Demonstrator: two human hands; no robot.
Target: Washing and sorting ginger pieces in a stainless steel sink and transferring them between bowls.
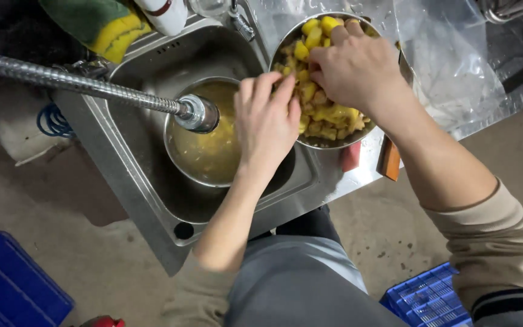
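Overhead view at a stainless-steel sink (pixel 146 200), taken as landmark. On the counter at the sink's far right corner stands a metal bowl (pixel 334 140) heaped with yellow diced pieces (pixel 325 115). The left hand (pixel 267 124), fingers pressed together and curled, reaches over the bowl's near rim and touches the pieces; whether it pinches any cannot be told. The right hand (pixel 352 66) lies cupped over the heap, fingertips buried among the pieces. Inside the sink basin sits a second bowl (pixel 207 154) of cloudy yellowish water, beneath a flexible metal spray hose (pixel 80 85). Clear plastic sheeting (pixel 449 66) covers the counter right of the bowl. Bare concrete floor (pixel 49 242) surrounds the sink; blue crates (pixel 431 297) stand below it.
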